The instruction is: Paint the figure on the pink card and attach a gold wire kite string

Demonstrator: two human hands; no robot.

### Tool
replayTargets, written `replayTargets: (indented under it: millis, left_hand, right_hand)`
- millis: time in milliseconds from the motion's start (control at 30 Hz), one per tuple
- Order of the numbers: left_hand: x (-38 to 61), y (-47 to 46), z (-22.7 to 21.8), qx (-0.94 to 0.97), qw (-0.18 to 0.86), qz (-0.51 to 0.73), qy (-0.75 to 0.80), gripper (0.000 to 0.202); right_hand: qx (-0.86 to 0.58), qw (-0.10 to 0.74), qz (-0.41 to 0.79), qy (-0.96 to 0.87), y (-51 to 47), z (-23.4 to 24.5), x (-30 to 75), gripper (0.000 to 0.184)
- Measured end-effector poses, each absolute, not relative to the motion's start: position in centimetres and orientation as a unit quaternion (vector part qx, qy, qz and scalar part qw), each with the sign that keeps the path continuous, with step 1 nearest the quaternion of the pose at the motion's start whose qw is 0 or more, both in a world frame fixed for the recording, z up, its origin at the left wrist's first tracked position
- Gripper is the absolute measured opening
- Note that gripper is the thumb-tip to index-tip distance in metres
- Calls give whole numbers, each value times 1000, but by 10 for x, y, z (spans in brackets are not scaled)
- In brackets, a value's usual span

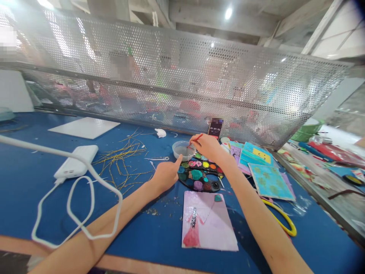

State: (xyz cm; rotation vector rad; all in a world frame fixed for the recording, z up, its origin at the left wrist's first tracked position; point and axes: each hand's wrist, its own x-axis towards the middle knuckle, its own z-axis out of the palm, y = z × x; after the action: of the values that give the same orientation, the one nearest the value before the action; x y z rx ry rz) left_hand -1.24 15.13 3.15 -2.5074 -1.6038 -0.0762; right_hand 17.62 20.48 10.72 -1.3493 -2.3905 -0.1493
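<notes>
My right hand (207,147) is shut on a thin red paintbrush (199,138), whose tip reaches down into a clear plastic cup of cloudy water (184,150). My left hand (167,175) holds nothing, and its index finger points toward a black round-welled watercolour palette (197,175) without visibly touching it. Below the palette lies a pale pink painted card (207,220) showing a figure in a red dress. Dry yellow twigs (122,161) are scattered to the left of my left hand.
A white power bank (76,161) and its looped white cable (72,205) lie on the blue table (25,190) at left. Further off are a phone showing a timer (215,128), several painted cards (270,182), a yellow loop (282,219), and a perforated metal screen (171,76).
</notes>
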Motion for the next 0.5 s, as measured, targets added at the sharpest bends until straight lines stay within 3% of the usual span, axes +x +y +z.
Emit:
replayTargets:
  millis: [500]
  left_hand:
    - [-11, 152, 33, -839, 81, -22, -538, 71]
  right_hand:
    - [-472, 185, -37, -861, 203, 107, 175, 25]
